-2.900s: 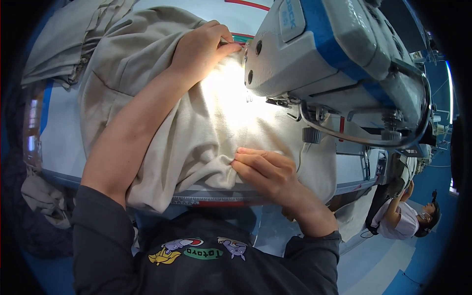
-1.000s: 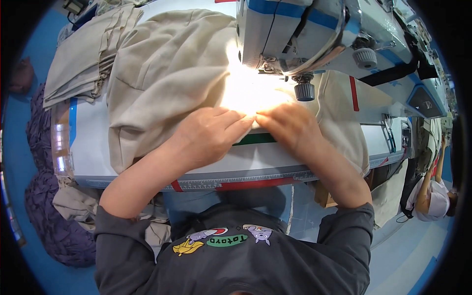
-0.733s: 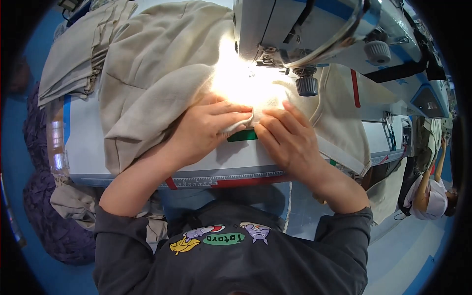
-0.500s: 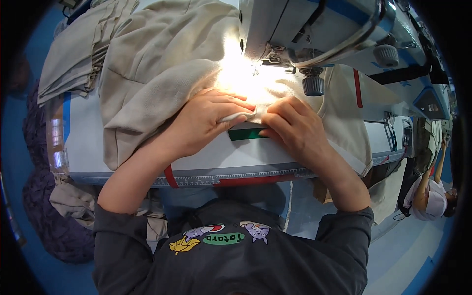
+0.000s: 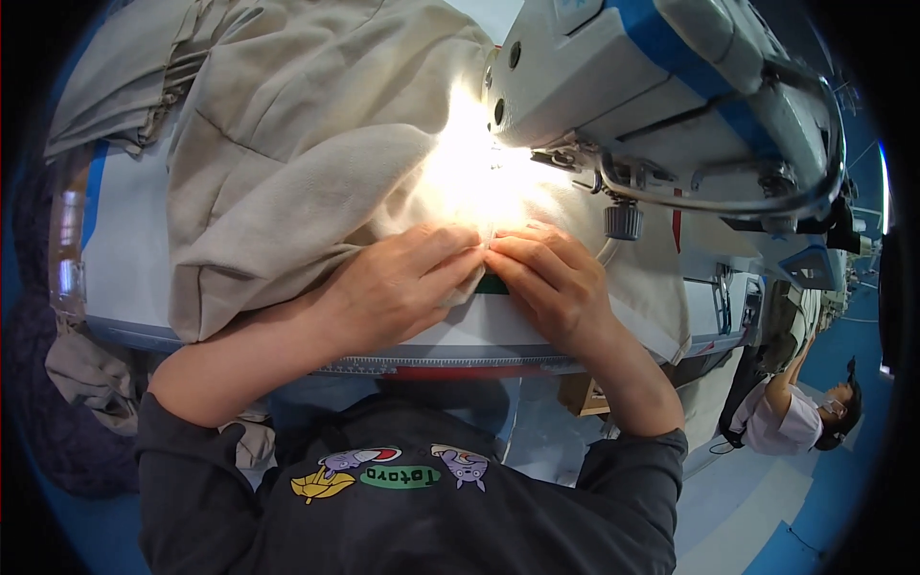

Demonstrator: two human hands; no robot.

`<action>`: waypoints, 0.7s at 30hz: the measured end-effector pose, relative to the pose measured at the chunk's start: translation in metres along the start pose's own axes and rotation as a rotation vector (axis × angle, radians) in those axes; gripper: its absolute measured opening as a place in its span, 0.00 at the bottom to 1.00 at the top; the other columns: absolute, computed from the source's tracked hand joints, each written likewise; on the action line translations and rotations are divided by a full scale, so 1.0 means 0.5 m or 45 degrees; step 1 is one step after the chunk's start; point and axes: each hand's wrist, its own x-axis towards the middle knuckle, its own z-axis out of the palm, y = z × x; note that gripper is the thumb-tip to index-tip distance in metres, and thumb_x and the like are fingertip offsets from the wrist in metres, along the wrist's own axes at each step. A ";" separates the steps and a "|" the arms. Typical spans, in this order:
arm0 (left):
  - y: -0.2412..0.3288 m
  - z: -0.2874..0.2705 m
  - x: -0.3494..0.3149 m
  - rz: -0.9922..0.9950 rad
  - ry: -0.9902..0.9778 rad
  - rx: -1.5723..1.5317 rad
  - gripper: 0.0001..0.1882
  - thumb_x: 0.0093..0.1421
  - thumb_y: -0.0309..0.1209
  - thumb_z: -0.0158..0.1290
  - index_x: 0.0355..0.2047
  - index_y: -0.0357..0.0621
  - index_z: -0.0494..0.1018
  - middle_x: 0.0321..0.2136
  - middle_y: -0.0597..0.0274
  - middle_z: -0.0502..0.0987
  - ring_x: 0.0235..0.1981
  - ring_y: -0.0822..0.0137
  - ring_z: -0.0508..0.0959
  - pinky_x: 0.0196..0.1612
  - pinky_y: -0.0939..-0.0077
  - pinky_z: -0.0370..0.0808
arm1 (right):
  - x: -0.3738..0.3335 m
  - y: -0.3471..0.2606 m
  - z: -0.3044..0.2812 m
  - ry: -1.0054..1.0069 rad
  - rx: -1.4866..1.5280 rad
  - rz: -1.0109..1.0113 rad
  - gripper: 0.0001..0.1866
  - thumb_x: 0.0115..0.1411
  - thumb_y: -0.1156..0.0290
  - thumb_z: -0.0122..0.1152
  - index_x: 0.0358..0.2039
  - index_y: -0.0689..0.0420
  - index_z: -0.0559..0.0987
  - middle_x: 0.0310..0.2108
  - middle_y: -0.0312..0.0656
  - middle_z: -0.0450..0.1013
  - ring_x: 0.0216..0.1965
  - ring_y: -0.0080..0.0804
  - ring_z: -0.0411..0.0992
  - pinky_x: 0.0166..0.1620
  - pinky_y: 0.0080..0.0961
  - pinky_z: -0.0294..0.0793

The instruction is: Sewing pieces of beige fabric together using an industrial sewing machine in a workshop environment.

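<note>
A large piece of beige fabric (image 5: 297, 172) lies bunched on the sewing table, most of it to the left, with a flatter part running right beneath the sewing machine (image 5: 661, 105). Just in front of the brightly lit needle area, my left hand (image 5: 412, 278) pinches the fabric's near edge. My right hand (image 5: 551, 278) grips the same edge from the other side, and the fingertips of both hands nearly meet. Glare washes out the cloth around the needle. Between the hands, a bit of a green patch (image 5: 493, 284) shows on the table.
Folded beige pieces (image 5: 120, 77) are stacked at the far left. A ruler strip (image 5: 369, 364) runs along the table's front edge. Small tools (image 5: 723, 295) lie on the table's right part. Another person (image 5: 791, 407) is at work to the right, beyond a wooden box (image 5: 582, 394).
My hands have come together at the fabric edge, the left from lying flatter to pinching. Most of the green patch is now covered. The whole view has shifted somewhat.
</note>
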 end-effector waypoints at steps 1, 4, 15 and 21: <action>-0.007 -0.004 0.006 0.068 0.019 0.055 0.30 0.42 0.22 0.60 0.50 0.32 0.72 0.49 0.52 0.72 0.54 0.54 0.73 0.57 0.62 0.72 | 0.002 0.000 -0.002 -0.002 -0.002 -0.005 0.17 0.47 0.75 0.62 0.40 0.60 0.79 0.42 0.38 0.74 0.44 0.33 0.74 0.43 0.31 0.75; -0.016 0.000 0.008 0.115 -0.040 0.107 0.30 0.41 0.22 0.60 0.49 0.33 0.73 0.50 0.52 0.72 0.55 0.54 0.73 0.58 0.61 0.71 | 0.000 0.000 -0.004 -0.038 -0.022 0.001 0.17 0.47 0.75 0.61 0.41 0.61 0.79 0.43 0.39 0.74 0.44 0.33 0.75 0.42 0.30 0.77; -0.050 0.004 0.043 0.174 0.035 0.324 0.20 0.48 0.26 0.56 0.44 0.37 0.75 0.45 0.59 0.75 0.50 0.62 0.75 0.51 0.66 0.73 | 0.021 0.029 -0.015 -0.135 -0.069 0.045 0.15 0.51 0.77 0.65 0.42 0.59 0.80 0.45 0.42 0.76 0.48 0.38 0.75 0.51 0.38 0.76; -0.065 0.004 0.057 0.175 0.121 0.389 0.16 0.52 0.29 0.54 0.42 0.41 0.76 0.43 0.62 0.76 0.47 0.64 0.75 0.50 0.68 0.73 | -0.014 0.063 0.012 -0.200 -0.065 0.147 0.16 0.51 0.78 0.64 0.43 0.60 0.80 0.46 0.44 0.76 0.48 0.38 0.76 0.50 0.35 0.76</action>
